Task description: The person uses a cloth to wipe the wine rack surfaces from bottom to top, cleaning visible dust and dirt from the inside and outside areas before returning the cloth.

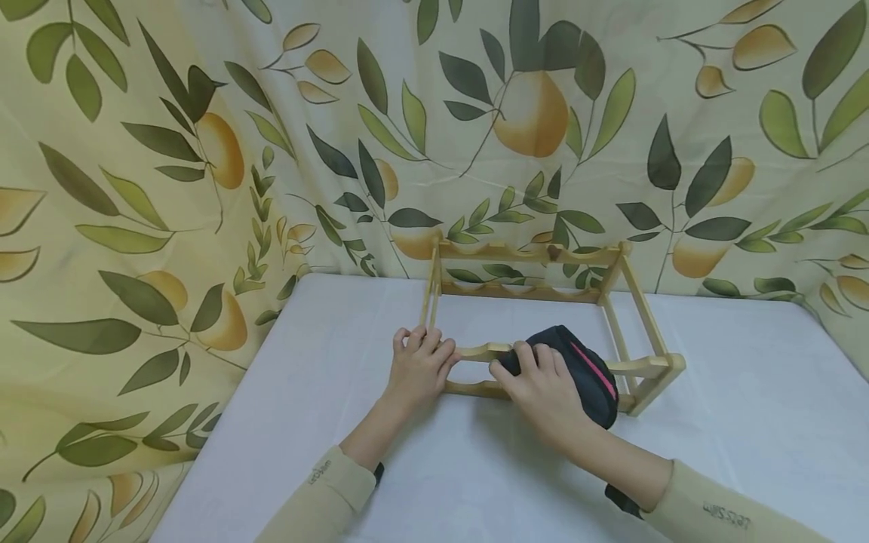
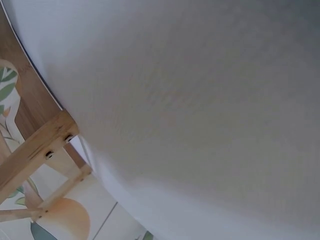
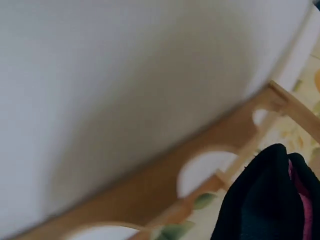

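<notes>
On the white-covered table stands a pale wooden rack (image 1: 648,313) with scalloped rails, like a small bottle rack. My left hand (image 1: 417,366) grips its front left corner with bent fingers. My right hand (image 1: 546,388) holds a dark cloth item with a pink stripe (image 1: 589,369), soft and pouch-like, over the front upper rail. The right wrist view shows the dark cloth item (image 3: 260,200) close to the scalloped rail (image 3: 145,200). In the left wrist view, the rack's wooden bar (image 2: 35,150) with two screws shows at the left, while the hand is out of sight.
A curtain (image 1: 536,181) printed with leaves and orange fruit hangs behind the table and along its left side. The white tablecloth (image 1: 292,392) spreads around the rack, whose back rails (image 1: 523,290) stand close to the curtain.
</notes>
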### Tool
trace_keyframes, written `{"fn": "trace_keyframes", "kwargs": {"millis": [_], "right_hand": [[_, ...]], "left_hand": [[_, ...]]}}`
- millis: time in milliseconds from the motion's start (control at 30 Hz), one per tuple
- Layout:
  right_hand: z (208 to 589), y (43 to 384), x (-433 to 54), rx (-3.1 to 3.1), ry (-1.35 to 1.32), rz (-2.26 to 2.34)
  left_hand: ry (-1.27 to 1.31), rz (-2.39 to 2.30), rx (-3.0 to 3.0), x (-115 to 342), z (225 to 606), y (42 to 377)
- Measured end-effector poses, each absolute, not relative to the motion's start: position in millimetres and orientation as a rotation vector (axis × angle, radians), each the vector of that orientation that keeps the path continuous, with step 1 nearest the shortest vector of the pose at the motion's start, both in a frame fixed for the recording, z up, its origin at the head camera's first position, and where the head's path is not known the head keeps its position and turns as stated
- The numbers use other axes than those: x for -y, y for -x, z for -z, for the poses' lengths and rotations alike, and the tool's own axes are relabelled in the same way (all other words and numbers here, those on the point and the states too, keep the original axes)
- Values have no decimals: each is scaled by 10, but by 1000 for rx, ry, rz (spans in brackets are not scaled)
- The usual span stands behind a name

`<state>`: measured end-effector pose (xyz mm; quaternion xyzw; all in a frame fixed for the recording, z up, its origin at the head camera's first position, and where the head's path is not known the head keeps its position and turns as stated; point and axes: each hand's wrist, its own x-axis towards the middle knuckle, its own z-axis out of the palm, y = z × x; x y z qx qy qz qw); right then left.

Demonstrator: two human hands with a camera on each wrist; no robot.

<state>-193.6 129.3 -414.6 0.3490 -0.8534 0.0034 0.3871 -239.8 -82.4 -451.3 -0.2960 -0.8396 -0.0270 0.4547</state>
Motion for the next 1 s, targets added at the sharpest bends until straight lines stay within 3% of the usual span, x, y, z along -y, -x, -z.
{"fn": "trace_keyframes", "kwargs": {"millis": [767, 1000], "right_hand": [[3986, 2011, -1129, 2214, -962, 127], [3993, 1934, -1306, 2321, -903, 136]], "left_hand": [[712, 54, 2089, 836, 4517, 2401], [726, 77, 2065, 818, 4529, 2414]]}}
